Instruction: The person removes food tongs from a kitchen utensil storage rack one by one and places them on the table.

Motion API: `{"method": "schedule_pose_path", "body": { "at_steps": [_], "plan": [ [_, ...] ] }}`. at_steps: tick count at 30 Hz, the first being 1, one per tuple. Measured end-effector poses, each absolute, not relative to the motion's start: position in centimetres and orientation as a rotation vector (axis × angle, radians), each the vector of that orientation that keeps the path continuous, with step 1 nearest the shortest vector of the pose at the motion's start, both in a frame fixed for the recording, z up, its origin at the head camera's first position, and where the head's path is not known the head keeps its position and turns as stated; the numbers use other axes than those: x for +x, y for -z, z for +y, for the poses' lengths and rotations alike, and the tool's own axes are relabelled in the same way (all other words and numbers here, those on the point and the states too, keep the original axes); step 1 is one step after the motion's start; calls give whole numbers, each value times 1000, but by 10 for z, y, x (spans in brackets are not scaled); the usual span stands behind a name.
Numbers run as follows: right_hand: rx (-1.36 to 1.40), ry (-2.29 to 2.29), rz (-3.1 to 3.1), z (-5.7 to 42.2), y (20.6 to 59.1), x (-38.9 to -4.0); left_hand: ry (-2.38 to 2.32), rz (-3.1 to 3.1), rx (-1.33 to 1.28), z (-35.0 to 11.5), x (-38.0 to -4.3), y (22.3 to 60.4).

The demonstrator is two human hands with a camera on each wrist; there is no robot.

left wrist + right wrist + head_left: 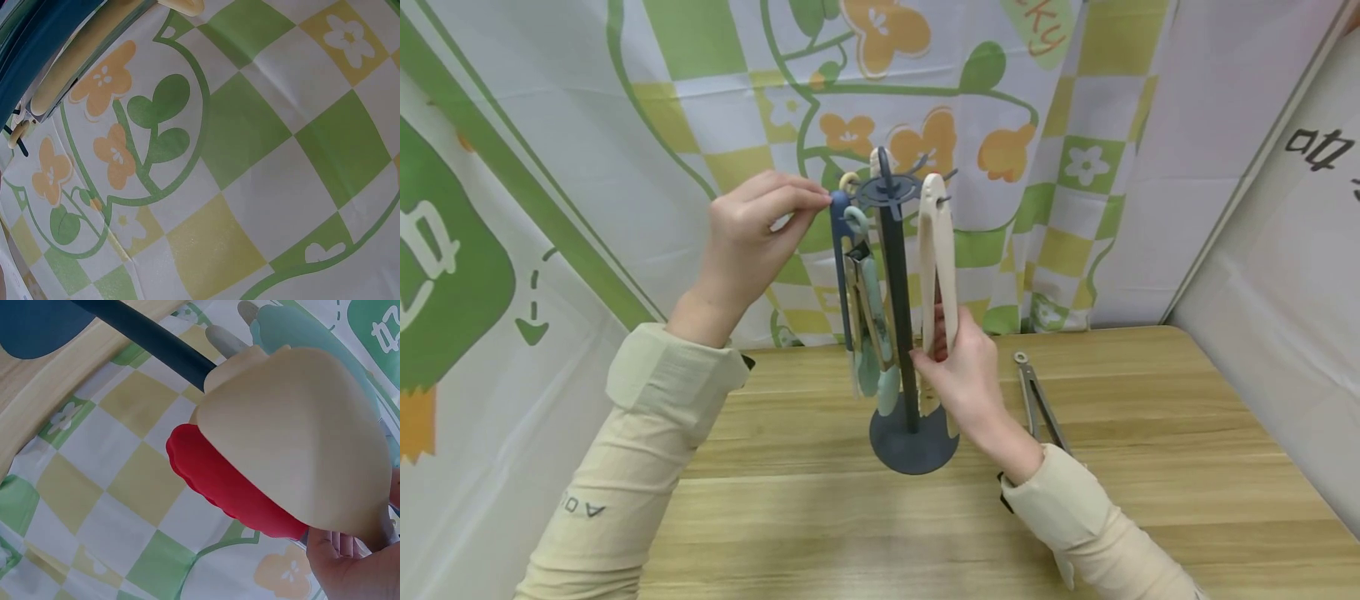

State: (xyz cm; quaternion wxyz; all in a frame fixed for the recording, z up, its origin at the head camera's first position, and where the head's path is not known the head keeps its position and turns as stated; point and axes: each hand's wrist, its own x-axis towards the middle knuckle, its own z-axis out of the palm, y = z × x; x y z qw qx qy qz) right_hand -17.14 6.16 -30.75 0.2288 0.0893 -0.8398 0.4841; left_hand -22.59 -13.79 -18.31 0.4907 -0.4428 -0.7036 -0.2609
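A dark stand with hooks [898, 292] stands upright on the table, with several tongs hung round it. My left hand [752, 229] pinches the top end of the blue tongs [841, 229] at the stand's left side. Around the lower part of the cream tongs [947, 250], my right hand [966, 375] curls its fingers; their top end is on a hook. In the right wrist view, broad cream tips [294, 437] and a red scalloped tip [231, 487] show near the right hand [350, 569]. The left wrist view does not show the left hand.
Mint-green tongs [887, 392] hang on the stand between the blue tongs and the pole. Metal-armed tongs [1028, 392] lie on the wooden table [760, 500], partly behind the right forearm. A patterned curtain [700, 125] hangs behind the table.
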Motion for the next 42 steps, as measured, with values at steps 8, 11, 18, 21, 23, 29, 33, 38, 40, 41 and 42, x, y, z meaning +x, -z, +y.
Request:
{"method": "schedule_pose_path", "body": {
  "at_steps": [8, 11, 18, 21, 23, 29, 33, 38, 40, 41, 42],
  "plan": [
    [213, -1302, -2336, 64, 310, -170, 616, -1719, -1068, -139, -226, 184],
    [203, -1295, -2338, 65, 311, -170, 616, -1720, -1066, -139, -226, 184],
    [155, -1336, -2314, 66, 312, -168, 621, -1711, -1069, -139, -226, 184],
    [142, -1363, -2303, 66, 312, -168, 629, -1708, -1071, -139, -226, 184],
    [139, -1374, -2295, 67, 313, -168, 625, -1710, -1073, -139, -226, 184],
    [151, -1379, -2272, 68, 313, -167, 618, -1716, -1078, -139, -226, 184],
    [150, -1381, -2251, 69, 312, -166, 616, -1715, -1076, -139, -226, 184],
    [147, -1418, -2217, 70, 308, -164, 606, -1713, -1069, -138, -226, 183],
    [155, -1440, -2191, 71, 308, -163, 603, -1713, -1067, -138, -226, 183],
    [160, -1450, -2175, 71, 308, -163, 604, -1712, -1067, -138, -226, 183],
    [164, -1452, -2160, 72, 308, -163, 605, -1712, -1067, -138, -226, 183]
  ]
}}
